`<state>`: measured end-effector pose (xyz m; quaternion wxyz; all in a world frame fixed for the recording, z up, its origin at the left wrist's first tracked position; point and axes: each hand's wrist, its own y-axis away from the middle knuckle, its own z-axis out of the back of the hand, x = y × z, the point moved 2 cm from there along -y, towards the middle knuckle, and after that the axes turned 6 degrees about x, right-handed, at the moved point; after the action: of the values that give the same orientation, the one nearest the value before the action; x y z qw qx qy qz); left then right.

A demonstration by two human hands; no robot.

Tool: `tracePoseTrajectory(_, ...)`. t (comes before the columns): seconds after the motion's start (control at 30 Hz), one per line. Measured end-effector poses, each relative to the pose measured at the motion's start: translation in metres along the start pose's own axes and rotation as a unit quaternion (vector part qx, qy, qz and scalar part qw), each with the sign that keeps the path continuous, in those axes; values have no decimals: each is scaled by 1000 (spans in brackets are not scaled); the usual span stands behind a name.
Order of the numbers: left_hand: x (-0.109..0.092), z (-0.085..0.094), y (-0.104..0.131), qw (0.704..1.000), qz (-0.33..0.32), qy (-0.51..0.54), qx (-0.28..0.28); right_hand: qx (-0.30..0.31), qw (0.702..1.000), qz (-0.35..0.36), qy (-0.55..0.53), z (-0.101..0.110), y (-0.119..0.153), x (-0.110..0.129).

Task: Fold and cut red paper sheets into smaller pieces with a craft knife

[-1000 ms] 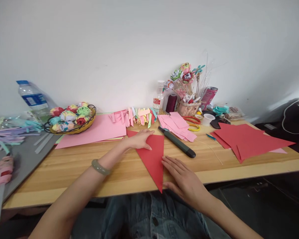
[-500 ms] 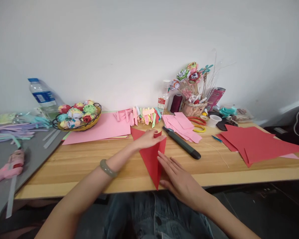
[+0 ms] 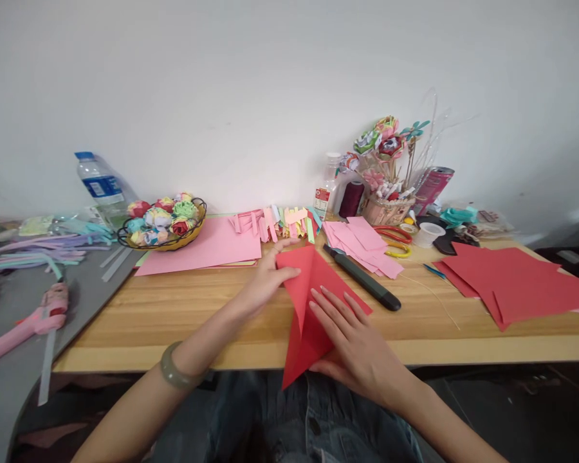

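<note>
Both arms reach forward. My left hand [image 3: 266, 278] pinches the red sheet [image 3: 313, 334] by its folded-over flap, thumb on top; right hand [image 3: 361, 347] open, fingers extended on it. Sheet sits between my hands.

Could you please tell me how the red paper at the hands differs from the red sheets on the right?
The red paper is folded, with one flap raised; the red sheets lie flat and overlap. The left hand holds the red paper and the right hand rests on it, while neither touches the red sheets. Both are red.
</note>
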<state>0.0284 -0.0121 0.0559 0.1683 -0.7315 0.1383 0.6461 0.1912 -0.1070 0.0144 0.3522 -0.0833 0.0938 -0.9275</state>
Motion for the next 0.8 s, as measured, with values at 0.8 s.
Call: tracePoseTrajectory(0.8, 15, 42, 24, 816, -78, -450, 355, 104, 985, 41, -133, 3, 10, -48)
